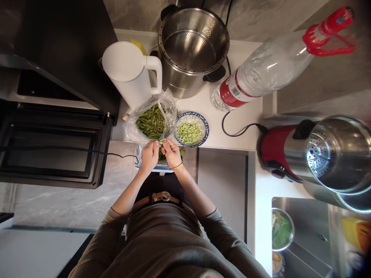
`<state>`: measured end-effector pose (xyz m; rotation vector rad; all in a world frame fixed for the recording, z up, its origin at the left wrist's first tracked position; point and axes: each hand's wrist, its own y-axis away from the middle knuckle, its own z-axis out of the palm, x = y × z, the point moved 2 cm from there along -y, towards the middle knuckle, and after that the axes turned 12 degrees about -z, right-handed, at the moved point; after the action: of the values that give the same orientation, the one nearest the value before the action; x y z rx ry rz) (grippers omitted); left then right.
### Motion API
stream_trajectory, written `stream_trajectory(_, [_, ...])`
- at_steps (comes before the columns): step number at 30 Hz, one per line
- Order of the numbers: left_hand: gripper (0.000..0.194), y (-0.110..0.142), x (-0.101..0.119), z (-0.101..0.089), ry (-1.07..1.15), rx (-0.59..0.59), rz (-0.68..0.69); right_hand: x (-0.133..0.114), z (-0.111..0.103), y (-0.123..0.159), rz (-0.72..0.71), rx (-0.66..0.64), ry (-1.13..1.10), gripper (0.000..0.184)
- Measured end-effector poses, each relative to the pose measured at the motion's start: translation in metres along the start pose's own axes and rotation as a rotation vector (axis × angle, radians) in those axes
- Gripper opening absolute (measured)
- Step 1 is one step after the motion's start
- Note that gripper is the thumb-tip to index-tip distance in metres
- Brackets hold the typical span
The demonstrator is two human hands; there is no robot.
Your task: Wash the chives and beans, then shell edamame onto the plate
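My left hand (149,155) and my right hand (172,153) meet over a pale container (162,166) at the counter's near edge, fingers pinched together on a green edamame pod (161,142). Green pods or empty shells lie in the container under my hands. Just beyond my hands sits a clear plastic bag of edamame pods (151,122). To its right a blue-patterned bowl (204,124) holds shelled green beans (188,132). A gold bangle circles my right wrist.
A white kettle (129,71) and a steel pot (192,46) stand behind the bag. A large water bottle (266,67) lies at the right. A red-and-steel appliance (321,154) is at far right. An open black oven (55,146) is at left. A sink (304,231) holds bowls.
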<state>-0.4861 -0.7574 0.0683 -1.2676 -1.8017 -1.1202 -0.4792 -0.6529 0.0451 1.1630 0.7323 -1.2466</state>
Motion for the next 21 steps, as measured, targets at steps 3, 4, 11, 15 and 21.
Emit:
stream_trajectory(3, [0.034,-0.004,0.002,-0.006,-0.195,0.017,0.079,-0.002,0.001,-0.003,-0.11,0.01,0.046,0.035])
stream_trajectory(4, [0.033,-0.005,0.003,-0.007,-0.261,0.026,0.105,-0.003,0.002,-0.003,-0.109,0.024,0.034,0.034])
stream_trajectory(11, [0.027,-0.007,0.006,-0.008,-0.533,0.029,0.29,-0.004,0.005,-0.01,0.139,0.017,-0.287,0.021])
stream_trajectory(15, [0.024,-0.007,0.001,-0.01,-0.57,-0.015,0.325,-0.005,0.001,-0.014,0.175,-0.071,-0.232,0.013])
stream_trajectory(21, [0.026,-0.008,-0.001,-0.017,-0.681,-0.007,0.432,-0.006,-0.002,-0.019,0.262,-0.137,-0.319,0.011])
